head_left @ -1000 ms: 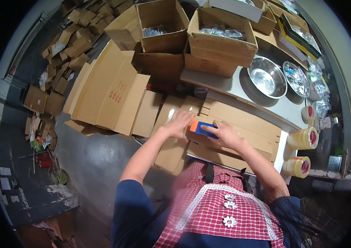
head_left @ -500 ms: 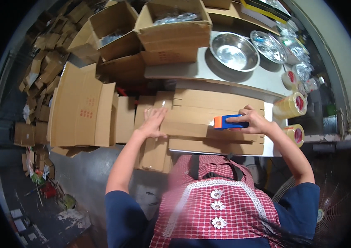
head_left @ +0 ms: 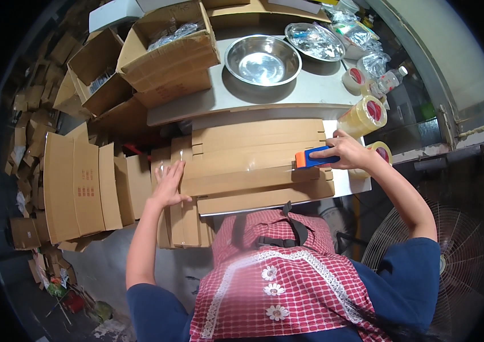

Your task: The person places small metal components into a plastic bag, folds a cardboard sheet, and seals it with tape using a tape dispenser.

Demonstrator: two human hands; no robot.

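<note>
A flat cardboard box (head_left: 264, 153) with slotted flap edges lies in front of me, its folded panels along the front and back. My left hand (head_left: 170, 185) rests with fingers spread at the box's left end, over the edges of other flattened cartons (head_left: 185, 225). Near the box's right end, my right hand (head_left: 347, 153) is closed round a blue and orange tape dispenser (head_left: 314, 157). The dispenser's orange end points left and sits at the box surface. A shiny strip, apparently clear tape, shows on the cardboard left of it.
Rolls of clear tape (head_left: 362, 116) stand right of the box. Behind are a steel bowl (head_left: 262, 61), another bowl (head_left: 315, 41) of plastic-wrapped items and open cartons (head_left: 168, 57). An open carton (head_left: 79, 185) stands left; a fan (head_left: 444, 251) is at lower right.
The dispenser in my right hand has moved right along the box, toward its right end. My left hand stays at the left end. The whole view has shifted to the right.
</note>
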